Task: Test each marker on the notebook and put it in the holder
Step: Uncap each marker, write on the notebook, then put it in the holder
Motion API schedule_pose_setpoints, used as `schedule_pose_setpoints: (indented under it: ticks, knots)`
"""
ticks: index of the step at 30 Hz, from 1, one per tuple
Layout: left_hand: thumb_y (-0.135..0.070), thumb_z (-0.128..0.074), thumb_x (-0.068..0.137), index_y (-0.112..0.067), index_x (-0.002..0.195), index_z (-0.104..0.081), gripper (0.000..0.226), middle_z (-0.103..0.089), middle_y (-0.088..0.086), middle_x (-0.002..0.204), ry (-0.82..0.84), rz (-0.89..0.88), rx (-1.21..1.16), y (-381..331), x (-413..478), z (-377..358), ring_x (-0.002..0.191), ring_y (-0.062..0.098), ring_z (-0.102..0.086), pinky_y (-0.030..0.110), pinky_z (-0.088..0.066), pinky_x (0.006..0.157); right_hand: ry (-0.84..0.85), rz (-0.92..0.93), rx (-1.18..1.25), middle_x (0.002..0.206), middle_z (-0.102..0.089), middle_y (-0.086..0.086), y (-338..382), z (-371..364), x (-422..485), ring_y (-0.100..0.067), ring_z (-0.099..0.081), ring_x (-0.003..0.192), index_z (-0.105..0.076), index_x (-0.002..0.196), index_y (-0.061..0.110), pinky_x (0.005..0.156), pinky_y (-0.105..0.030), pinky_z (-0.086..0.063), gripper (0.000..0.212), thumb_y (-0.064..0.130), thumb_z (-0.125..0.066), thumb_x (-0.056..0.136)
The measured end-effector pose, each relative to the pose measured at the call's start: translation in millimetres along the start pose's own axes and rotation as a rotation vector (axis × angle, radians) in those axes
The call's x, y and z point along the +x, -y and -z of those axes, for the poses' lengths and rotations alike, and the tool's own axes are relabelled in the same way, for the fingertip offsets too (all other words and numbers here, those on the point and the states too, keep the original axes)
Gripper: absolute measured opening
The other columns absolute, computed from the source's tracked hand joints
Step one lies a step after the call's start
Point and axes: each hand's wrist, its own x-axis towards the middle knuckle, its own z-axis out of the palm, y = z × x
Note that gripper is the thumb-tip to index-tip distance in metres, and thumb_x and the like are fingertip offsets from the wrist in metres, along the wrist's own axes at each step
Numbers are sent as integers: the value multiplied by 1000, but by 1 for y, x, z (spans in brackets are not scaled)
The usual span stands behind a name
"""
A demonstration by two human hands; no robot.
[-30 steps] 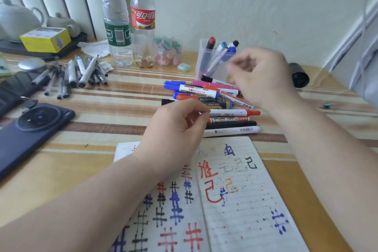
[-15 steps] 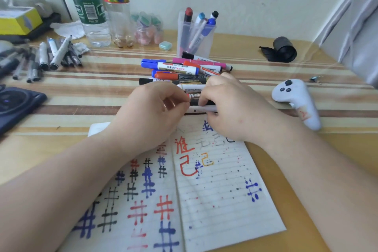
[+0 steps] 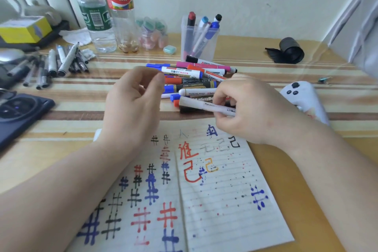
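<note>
White marker was gripped by curled fingers of the right hand, over the top edge of the notebook, against the marker pile, left hand curled nearby, grasp unclear, holder stood behind.

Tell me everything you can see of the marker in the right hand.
The marker has a white, plastic-looking barrel with small dark print and a dark left end; cap or tip, I cannot tell. It lies nearly level, pointing left, above the near edge of the marker pile. The right hand grips its right part, hiding that end. The left hand is clear of it.
</note>
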Motion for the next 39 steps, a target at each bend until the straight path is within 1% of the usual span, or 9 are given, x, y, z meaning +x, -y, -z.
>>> schedule_pose_setpoints:
  ticks: [7, 10, 12, 16, 23, 29, 33, 35, 39]
  knots:
    - [-41, -49, 106, -18, 89, -64, 32, -65, -3, 71, 57, 6, -113, -6, -8, 3, 53, 10, -55, 20, -43, 52, -112, -336, 1269, 73, -66, -13, 9, 3, -5, -17, -59, 50, -62, 119, 7, 38, -22, -41, 42, -2, -75, 80]
    - [-46, -52, 103, -20, 84, -65, 35, -67, 1, 74, 212, -49, -118, -7, -12, 4, 55, 12, -58, 23, -44, 53, -93, -393, 1512, 73, -70, -14, 14, 3, -3, -20, -68, 58, -64, 105, 1, 48, -23, -55, 30, 9, -68, 76]
    - [-49, -63, 96, -24, 85, -67, 28, -67, -2, 74, 301, -106, -18, -7, -14, 3, 57, 14, -59, 27, -45, 54, -51, -396, 1545, 76, -72, -15, 14, 0, -2, -20, -70, 62, -66, 97, 0, 55, -23, -58, 21, 12, -66, 80]
    - [-44, -76, 87, -31, 86, -73, 13, -62, -26, 67, 371, -133, 91, -11, -18, 0, 53, 4, -52, 11, -38, 49, 8, -381, 1553, 78, -72, -18, 15, -4, -3, -21, -72, 64, -65, 99, -5, 57, -22, -59, 26, 16, -64, 82]
    - [-47, -66, 91, -35, 91, -74, 14, -58, -7, 59, 420, -230, 148, -11, -18, 3, 49, 14, -50, 19, -37, 44, 23, -329, 1612, 71, -64, -17, 19, -9, -3, -22, -71, 63, -72, 86, -1, 61, -28, -61, 19, 17, -65, 83]
    - [-62, -51, 94, -25, 75, -71, 46, -70, -7, 65, 407, -103, 128, -16, -20, 5, 50, 13, -63, 36, -52, 52, 121, -340, 1403, 81, -70, -12, 12, -12, -5, -17, -57, 64, -65, 113, 2, 53, -25, -42, 31, 25, -63, 94]
    - [-39, -59, 98, -38, 116, -61, 19, -66, -25, 96, 292, -150, 110, -12, -14, 8, 72, 8, -65, 19, -48, 59, 313, -265, 1019, 54, -52, -7, 3, 5, -11, -13, -44, 49, -62, 106, -5, 55, -23, -37, 34, 28, -53, 103]
    - [-17, -67, 92, -43, 137, -49, 55, -61, -23, 118, 343, -239, 114, -7, -14, 8, 85, 9, -66, 13, -48, 64, 485, -229, 980, 50, -48, -7, -1, 10, -13, -14, -40, 48, -61, 111, -8, 54, -23, -36, 37, 27, -57, 100]
    - [-20, -79, 86, -40, 102, -72, 27, -65, -29, 87, 407, -307, 144, -9, -17, 4, 70, 1, -61, 7, -43, 61, 623, -274, 1212, 48, -43, -11, -9, 12, -12, -15, -35, 43, -65, 119, -4, 44, -27, -26, 36, 17, -52, 92]
